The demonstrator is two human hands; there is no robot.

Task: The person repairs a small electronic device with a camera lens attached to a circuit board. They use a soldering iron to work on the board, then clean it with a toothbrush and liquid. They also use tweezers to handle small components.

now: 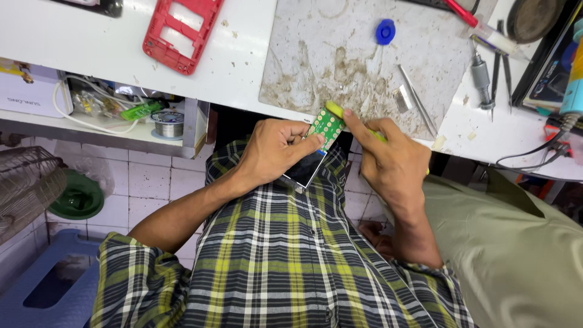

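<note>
**Board Cleaning at the Surface Edge: Status**

A small green circuit board (326, 129), with a dark display module (306, 167) attached below it, is held in the left hand (273, 152). The left grip is clamped on the assembly, with the thumb laid across its face. The assembly is kept just off the front edge of the white surface (243, 61), above the lap.

A yellow-green brush-like tool (336, 110) is held in the right hand (392, 161); that grip is closed around the handle, and the tool's tip is touching the board's upper edge.

The work is judged to be under way, not finished: the tool is in contact with the board, and how much of the board has been treated cannot be told.

A stained grey work mat (340, 54), tweezers (416, 97), a blue cap (385, 31) and a red plastic frame (179, 31) are lying on the surface, apart from both hands.
</note>
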